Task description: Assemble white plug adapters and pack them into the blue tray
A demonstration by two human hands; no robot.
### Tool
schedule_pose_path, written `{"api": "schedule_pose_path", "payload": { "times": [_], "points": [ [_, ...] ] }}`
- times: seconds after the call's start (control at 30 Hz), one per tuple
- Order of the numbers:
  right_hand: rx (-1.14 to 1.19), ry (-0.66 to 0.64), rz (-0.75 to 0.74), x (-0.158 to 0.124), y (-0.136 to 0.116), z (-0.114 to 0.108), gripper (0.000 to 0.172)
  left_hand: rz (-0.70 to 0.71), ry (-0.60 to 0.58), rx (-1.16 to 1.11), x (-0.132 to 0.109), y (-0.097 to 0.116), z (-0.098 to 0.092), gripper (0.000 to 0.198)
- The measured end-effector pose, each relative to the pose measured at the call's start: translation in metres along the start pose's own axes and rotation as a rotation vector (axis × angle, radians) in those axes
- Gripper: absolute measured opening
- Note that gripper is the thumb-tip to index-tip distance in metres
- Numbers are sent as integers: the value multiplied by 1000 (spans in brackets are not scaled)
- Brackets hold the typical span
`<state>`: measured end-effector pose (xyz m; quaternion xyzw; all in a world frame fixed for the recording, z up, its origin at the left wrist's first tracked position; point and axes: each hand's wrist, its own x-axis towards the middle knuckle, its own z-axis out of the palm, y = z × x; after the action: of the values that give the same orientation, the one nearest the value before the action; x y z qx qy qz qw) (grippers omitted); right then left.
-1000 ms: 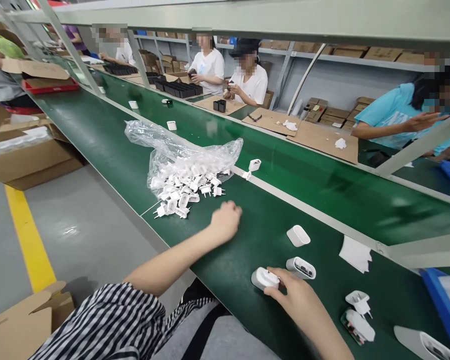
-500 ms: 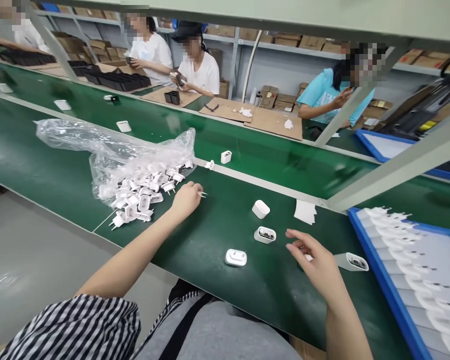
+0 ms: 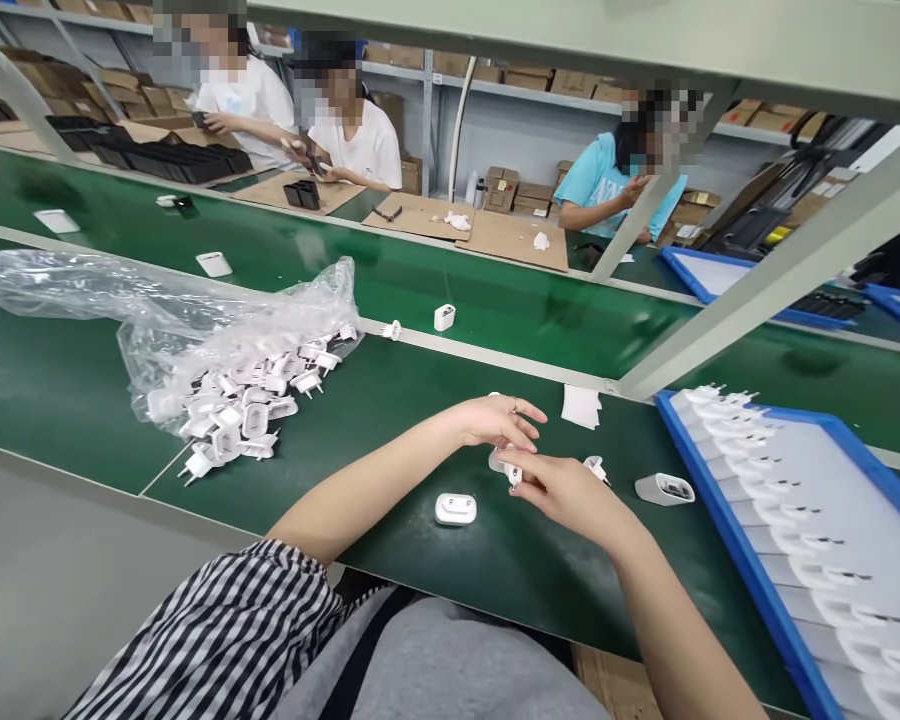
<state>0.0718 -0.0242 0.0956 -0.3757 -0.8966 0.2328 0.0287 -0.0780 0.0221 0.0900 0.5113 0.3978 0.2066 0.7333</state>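
Observation:
My right hand (image 3: 566,492) is closed on a small white plug cap (image 3: 514,476), pinched between thumb and fingers. Just above it, my left hand (image 3: 495,422) reaches across with its fingers apart and slightly bent; I see nothing held in it. Under the two hands is a white charger housing (image 3: 495,460), mostly hidden. Another white housing, behind my left hand, shows only its edge. Nearer to me lies a white charger (image 3: 456,509) with its two-hole face up. Right of my right hand are a loose plug cap (image 3: 597,469) and an open housing (image 3: 665,489) on its side.
A clear plastic bag (image 3: 217,345) spills a heap of white plug caps (image 3: 255,418) on the green bench at left. At right stands a blue-rimmed tray (image 3: 765,600) with rows of chargers. A slanted post (image 3: 780,250) rises behind it. Co-workers sit across the bench.
My left hand has moved right from beside the heap to over my right hand. My right hand has moved left and now holds a plug cap. The view has shifted right.

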Motion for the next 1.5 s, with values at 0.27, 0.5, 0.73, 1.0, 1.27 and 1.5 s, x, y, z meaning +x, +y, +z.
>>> {"api": "schedule_pose_path", "payload": {
  "times": [0.27, 0.5, 0.73, 1.0, 1.27, 1.5],
  "points": [
    [-10, 334, 354, -2, 19, 15, 28, 216, 431, 795, -24, -30, 0, 30],
    [89, 225, 349, 17, 20, 33, 25, 232, 374, 1027, -15, -60, 8, 36],
    [116, 288, 208, 15, 29, 26, 22, 280, 392, 936, -13, -62, 7, 33],
    [145, 257, 212, 16, 30, 29, 23, 234, 395, 1064, -15, -62, 10, 30],
    [-64, -2, 170, 24, 24, 11, 15, 51, 198, 1368, -15, -28, 15, 29],
    [-156, -182, 221, 42, 16, -4, 9, -153, 30, 1268, -3, 0, 10, 22]
  ]
}}
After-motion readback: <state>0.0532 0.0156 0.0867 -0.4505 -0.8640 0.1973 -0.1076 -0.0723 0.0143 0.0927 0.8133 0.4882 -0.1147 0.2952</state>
